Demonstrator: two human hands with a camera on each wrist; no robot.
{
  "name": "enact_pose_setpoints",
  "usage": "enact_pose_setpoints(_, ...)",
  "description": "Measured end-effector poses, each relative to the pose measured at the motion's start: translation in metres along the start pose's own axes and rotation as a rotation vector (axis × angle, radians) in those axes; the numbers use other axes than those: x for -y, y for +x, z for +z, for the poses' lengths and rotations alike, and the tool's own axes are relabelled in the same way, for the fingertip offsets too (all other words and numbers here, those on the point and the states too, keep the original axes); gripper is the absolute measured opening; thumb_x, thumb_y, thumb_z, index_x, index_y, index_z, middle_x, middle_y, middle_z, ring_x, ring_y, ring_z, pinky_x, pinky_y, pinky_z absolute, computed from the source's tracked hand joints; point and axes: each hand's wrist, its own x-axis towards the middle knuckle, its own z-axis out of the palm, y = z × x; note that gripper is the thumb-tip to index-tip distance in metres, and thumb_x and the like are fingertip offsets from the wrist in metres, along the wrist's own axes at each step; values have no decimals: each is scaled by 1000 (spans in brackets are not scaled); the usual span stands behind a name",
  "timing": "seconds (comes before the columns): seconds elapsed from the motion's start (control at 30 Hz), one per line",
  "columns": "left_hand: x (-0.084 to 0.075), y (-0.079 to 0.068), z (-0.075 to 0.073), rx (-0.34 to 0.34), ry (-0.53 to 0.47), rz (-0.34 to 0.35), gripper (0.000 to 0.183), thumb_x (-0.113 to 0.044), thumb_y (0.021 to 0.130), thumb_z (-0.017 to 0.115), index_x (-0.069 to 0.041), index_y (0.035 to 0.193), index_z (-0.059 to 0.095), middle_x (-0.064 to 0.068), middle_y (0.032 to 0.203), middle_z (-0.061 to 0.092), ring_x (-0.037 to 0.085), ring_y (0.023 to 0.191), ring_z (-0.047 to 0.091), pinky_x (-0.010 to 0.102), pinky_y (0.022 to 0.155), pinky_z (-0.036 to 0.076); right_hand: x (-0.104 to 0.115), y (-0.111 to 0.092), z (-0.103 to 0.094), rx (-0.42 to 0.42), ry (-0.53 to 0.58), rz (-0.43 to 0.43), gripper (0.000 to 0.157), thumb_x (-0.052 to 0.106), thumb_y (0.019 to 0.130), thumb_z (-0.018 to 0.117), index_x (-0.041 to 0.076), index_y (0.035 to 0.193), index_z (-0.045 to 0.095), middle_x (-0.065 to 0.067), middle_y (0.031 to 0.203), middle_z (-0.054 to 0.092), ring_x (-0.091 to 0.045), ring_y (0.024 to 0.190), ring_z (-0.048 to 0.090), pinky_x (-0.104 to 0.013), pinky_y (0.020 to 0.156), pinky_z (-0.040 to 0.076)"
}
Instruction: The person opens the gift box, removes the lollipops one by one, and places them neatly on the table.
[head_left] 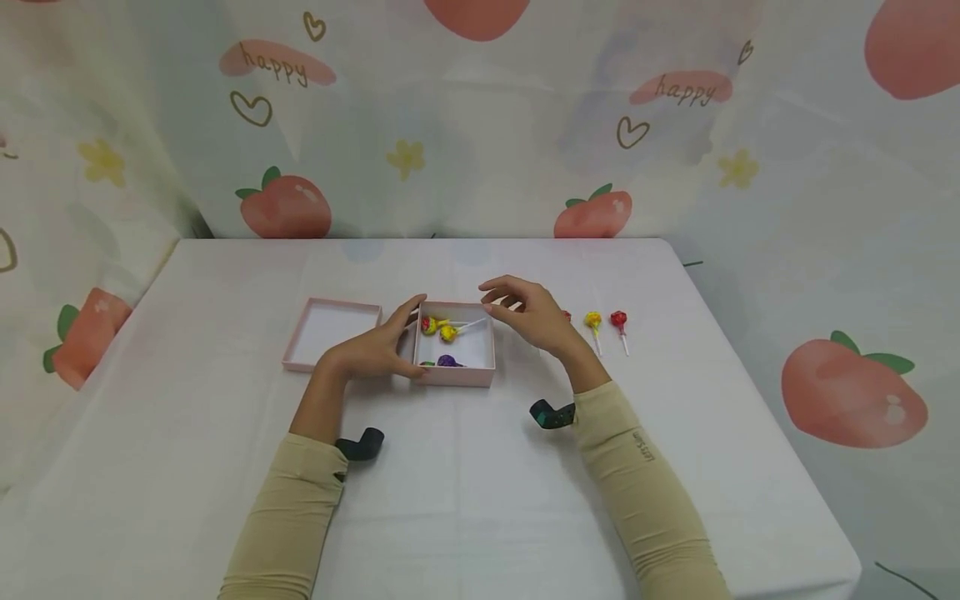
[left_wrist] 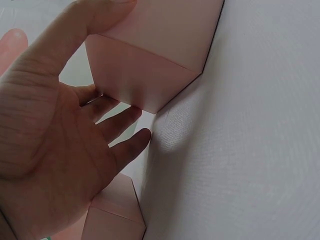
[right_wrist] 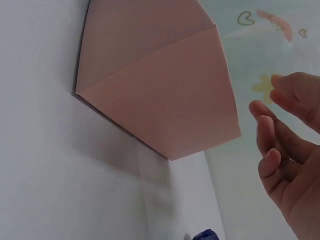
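Note:
A pink box (head_left: pixel 455 377) with a white inside stands upright on the table. Inside lie a red-and-yellow lollipop (head_left: pixel 429 326), a yellow lollipop (head_left: pixel 448 333) with its stick toward the right wall, a purple lollipop (head_left: pixel 447 361) and a bit of green behind the front wall. My left hand (head_left: pixel 378 346) holds the box's left side, thumb on the front wall and fingers around the left side; the left wrist view shows this grip from below. By the far right corner hovers my right hand (head_left: pixel 528 312), fingers loosely bent, nothing visible between them in the right wrist view.
Left of the box lies a shallow pink tray-like lid (head_left: pixel 333 329), white side up. To the right are a yellow lollipop (head_left: pixel 593 320), a red lollipop (head_left: pixel 618 319) and another red one (head_left: pixel 567 316) mostly behind my right hand. Patterned curtains (head_left: pixel 480 150) hang behind the table.

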Motion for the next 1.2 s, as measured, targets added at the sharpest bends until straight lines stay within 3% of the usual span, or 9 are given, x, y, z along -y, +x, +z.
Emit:
enact_pose_setpoints(0.27, 1, 0, -3, -2, 18, -4, 127, -30, 79, 92, -26, 167, 0, 9, 172, 11, 28, 157, 7, 56, 122, 8, 17, 13, 9, 93, -41, -21, 30, 22, 102, 68, 16, 132, 68, -1, 119, 71, -20, 103, 64, -40, 86, 53)
enact_pose_setpoints(0.63, 6, 0, -3, 14, 1, 21, 127, -30, 80, 92, -25, 167, -1, 11, 172, 10, 29, 157, 8, 56, 122, 9, 32, 25, 31, 195, -65, 14, 26, 19, 103, 67, 10, 126, 69, -4, 121, 71, -22, 106, 63, -41, 94, 50)
enact_pose_setpoints(0.97, 6, -1, -4, 18, -15, 38, 128, -31, 79, 92, -24, 167, 0, 11, 171, 10, 29, 156, 10, 58, 121, 11, 35, 31, 50, 221, -88, 42, 29, 19, 102, 69, 11, 129, 68, -6, 122, 71, -22, 106, 64, -40, 94, 51)
enact_pose_setpoints(1.2, 7, 0, -4, 18, -23, 47, 127, -29, 80, 92, -25, 167, 0, 11, 171, 9, 29, 156, 8, 57, 122, 10, 32, 33, 55, 192, -136, 52, 27, 15, 100, 71, 11, 127, 69, -6, 120, 72, -21, 106, 66, -39, 95, 52)
